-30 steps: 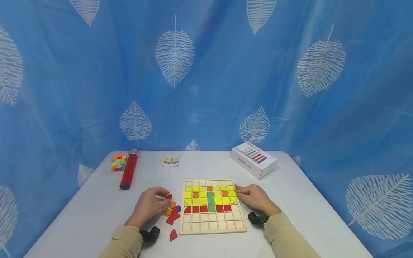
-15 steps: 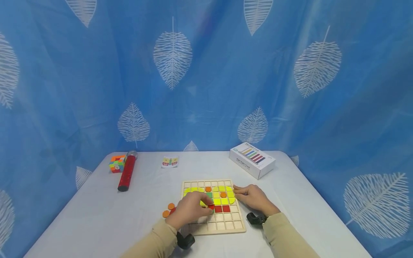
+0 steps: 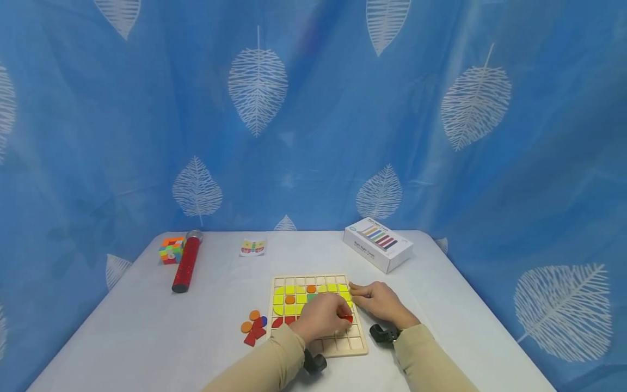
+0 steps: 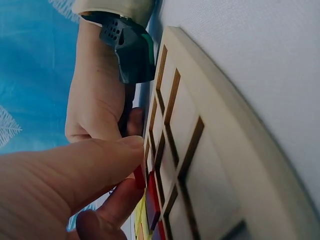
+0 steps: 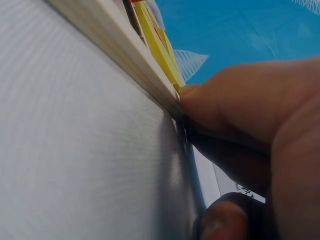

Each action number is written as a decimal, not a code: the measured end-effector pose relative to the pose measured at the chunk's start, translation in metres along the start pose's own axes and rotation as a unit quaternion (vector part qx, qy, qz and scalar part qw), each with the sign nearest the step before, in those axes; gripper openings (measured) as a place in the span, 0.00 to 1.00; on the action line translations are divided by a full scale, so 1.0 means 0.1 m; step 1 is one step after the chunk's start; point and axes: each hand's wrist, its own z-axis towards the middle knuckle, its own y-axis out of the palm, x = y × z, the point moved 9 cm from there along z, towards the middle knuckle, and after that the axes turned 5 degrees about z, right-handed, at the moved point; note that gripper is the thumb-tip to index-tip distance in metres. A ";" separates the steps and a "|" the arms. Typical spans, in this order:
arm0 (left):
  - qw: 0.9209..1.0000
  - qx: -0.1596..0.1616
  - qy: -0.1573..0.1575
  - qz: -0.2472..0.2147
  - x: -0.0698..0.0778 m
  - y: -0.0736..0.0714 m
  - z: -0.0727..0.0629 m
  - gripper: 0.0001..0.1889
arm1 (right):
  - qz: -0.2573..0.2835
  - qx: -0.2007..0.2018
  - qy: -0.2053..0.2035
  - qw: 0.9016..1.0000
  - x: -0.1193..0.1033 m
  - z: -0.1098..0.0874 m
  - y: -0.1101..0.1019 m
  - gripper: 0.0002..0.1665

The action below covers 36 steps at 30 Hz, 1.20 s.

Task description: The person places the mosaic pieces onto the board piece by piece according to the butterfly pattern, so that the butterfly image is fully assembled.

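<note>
In the head view, a light wooden grid board point(image 3: 355, 343) lies on the table, partly filled with yellow, orange, green and red pieces. My left hand point(image 3: 320, 314) reaches across it and pinches a small red piece point(image 3: 348, 318) between thumb and finger, over the right part of the red row. The left wrist view has that red piece point(image 4: 139, 176) close above the grid, beside red pieces in their cells. My right hand point(image 3: 379, 302) rests at the board's right edge, fingertips against it; in the right wrist view a fingertip point(image 5: 190, 97) meets the rim. My left hand covers the board's middle.
Left of the board lie loose red pieces point(image 3: 250, 340), orange discs point(image 3: 254, 315) and a blue disc point(image 3: 264, 321). Farther back are a butterfly picture card point(image 3: 252, 247), a puzzle cube point(image 3: 171, 250), a red glittery tube point(image 3: 187, 264) and a white box point(image 3: 378, 247).
My left hand has carried the red piece from the loose pieces on the left, across the board to its right part. My right hand has stayed at the board's edge.
</note>
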 end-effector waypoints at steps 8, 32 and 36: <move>0.999 0.010 0.017 0.042 0.05 0.02 0.02 0.09 | -0.008 -0.001 0.003 1.000 -0.01 0.02 0.00 0.15; 0.985 0.000 0.076 0.153 0.19 0.10 0.04 0.07 | -0.011 0.000 0.006 1.000 -0.01 0.03 0.02 0.16; 0.986 0.005 0.082 0.145 0.19 0.10 0.05 0.05 | -0.007 0.000 0.007 1.000 0.00 0.02 0.03 0.15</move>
